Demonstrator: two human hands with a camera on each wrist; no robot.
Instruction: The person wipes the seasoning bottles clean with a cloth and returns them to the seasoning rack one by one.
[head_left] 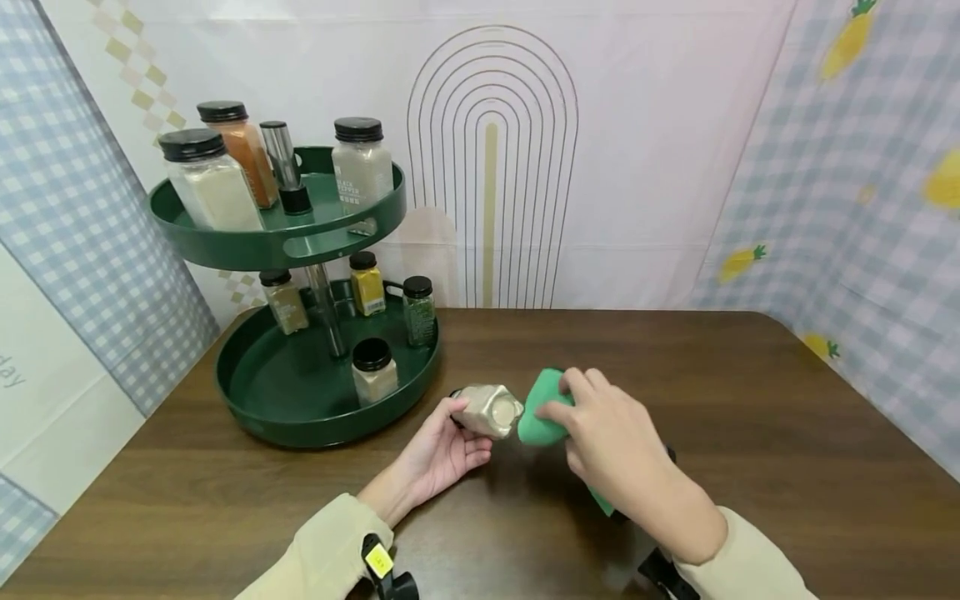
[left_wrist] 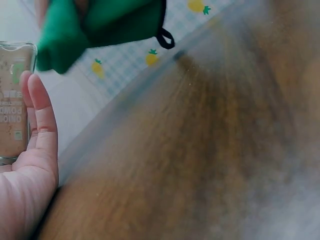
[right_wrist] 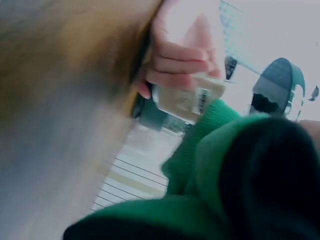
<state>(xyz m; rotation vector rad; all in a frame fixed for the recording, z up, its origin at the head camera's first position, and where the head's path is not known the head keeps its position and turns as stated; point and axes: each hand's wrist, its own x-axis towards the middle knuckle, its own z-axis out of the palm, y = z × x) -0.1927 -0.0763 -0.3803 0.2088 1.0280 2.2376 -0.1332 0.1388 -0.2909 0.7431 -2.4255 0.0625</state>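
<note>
My left hand (head_left: 442,454) grips a small glass spice jar (head_left: 491,411), tipped on its side with its base turned right. In the left wrist view the jar (left_wrist: 14,107) shows pale brown powder and printed lettering, with the fingers along its side. A green cloth (head_left: 542,408) with dark edging is pinched in my right hand (head_left: 611,425), right beside the jar's base. A black loop hangs from the cloth (left_wrist: 122,22) in the left wrist view. From the right wrist, the bunched cloth (right_wrist: 200,155) covers much of the view and overlaps the jar's lower end.
A two-tier green turntable rack (head_left: 322,429) stands at the left. Its upper tray (head_left: 225,247) bears large black-lidded jars and a metal cylinder (head_left: 281,158). Several small jars, including a white one (head_left: 375,379) near the front, stand below. The brown table (head_left: 712,375) meets a patterned backdrop.
</note>
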